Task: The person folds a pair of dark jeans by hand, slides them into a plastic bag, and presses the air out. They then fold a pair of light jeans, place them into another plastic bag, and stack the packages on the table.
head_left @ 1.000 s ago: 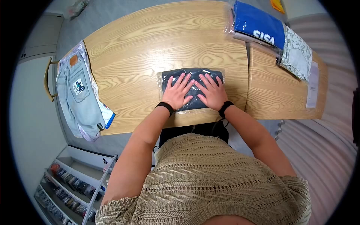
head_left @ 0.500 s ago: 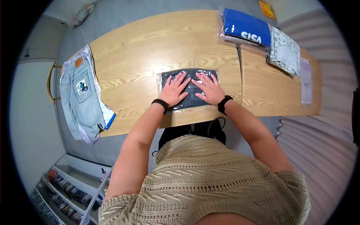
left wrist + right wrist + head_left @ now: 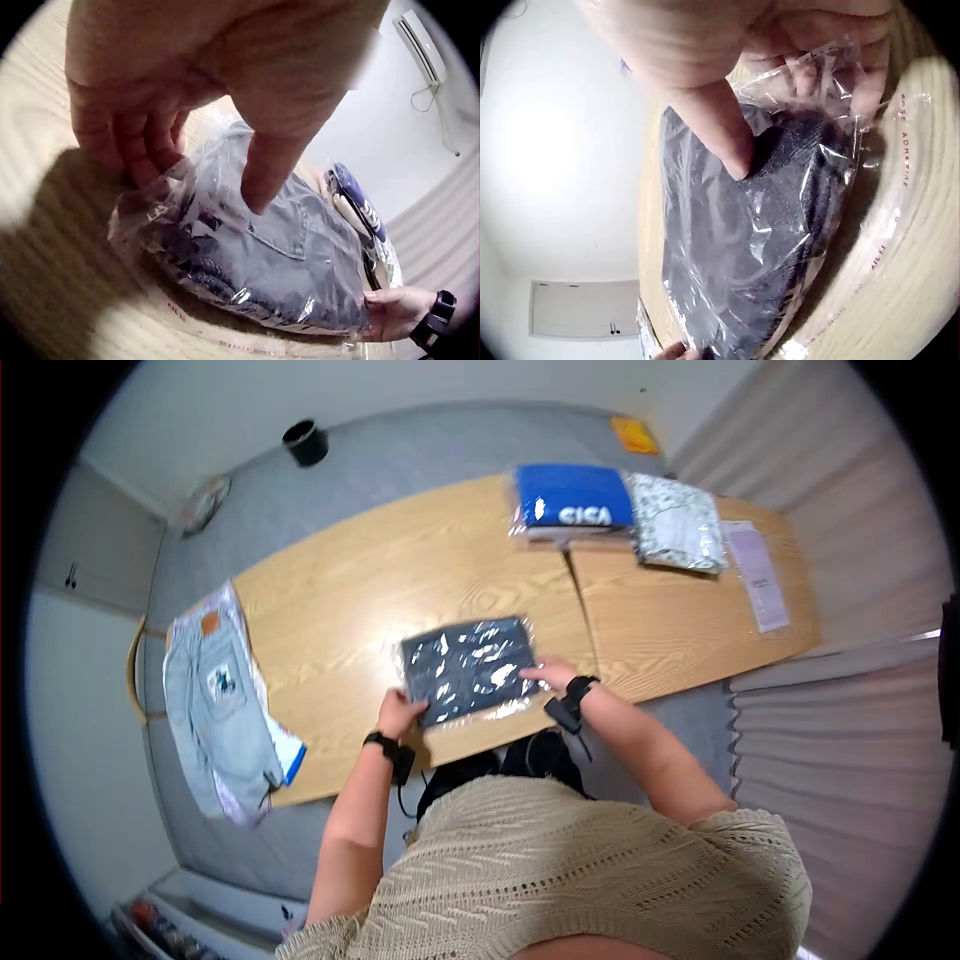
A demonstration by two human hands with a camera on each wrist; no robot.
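Well out past the left fingers, pale jeans (image 3: 215, 700) hang over the bench (image 3: 340, 590) end, and I see no bag on them. The left hand (image 3: 400, 712) pinches the near-left corner of the clear bag (image 3: 468, 668): fingers (image 3: 146, 154) curled under the film, thumb on top. The bag sits on the bench between the two sets of fingers, with folded dark denim (image 3: 285, 225) inside; the near edge may be slightly lifted, can't confirm. The right hand (image 3: 548, 673) grips the near-right corner, thumb pressing the denim through the plastic and fingers (image 3: 814, 71) tucked behind the film. My read on status: fold done, garment fully inside the bag, film lying fairly smooth. A printed strip runs along the bag edge closest to the fingers; can't tell whether that end is sealed, so closing it is probably what's left, plus the pale jeans. Beyond the right fingers, at the far side of the bench, lie a blue pack (image 3: 573, 500), just beside it a patterned pack (image 3: 678, 520), then a paper slip (image 3: 757, 575), all already wrapped by the look of it
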